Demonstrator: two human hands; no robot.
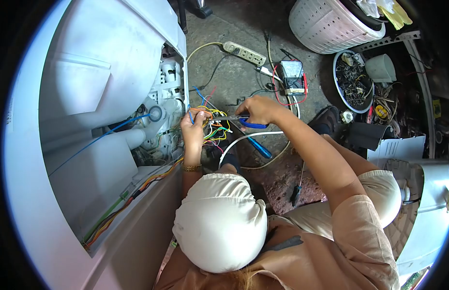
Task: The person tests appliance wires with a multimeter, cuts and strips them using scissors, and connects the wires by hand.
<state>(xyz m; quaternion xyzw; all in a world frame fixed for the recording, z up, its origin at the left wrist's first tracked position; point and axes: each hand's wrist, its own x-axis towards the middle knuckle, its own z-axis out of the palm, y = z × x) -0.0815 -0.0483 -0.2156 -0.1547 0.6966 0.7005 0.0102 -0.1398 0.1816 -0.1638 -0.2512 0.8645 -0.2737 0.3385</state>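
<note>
My left hand [194, 120] is closed, pinching coloured wires [216, 128] beside the open white appliance cabinet [183, 29]. The bundle fans out in orange, yellow, green, white, blue and pink. My right hand [261, 110] grips blue-handled scissors [253, 124], whose metal blades point left and reach the wires at my left fingertips. Whether the blades touch a wire is too small to tell. Just below the scissors, a blue-handled screwdriver [259, 147] lies on the floor.
A power strip [244, 53] and a boxy meter [292, 77] with red and black leads sit ahead on the floor. To the right stand a basin of small metal parts [352, 82] and a white basket [326, 29]. Another screwdriver [297, 191] lies near my leg.
</note>
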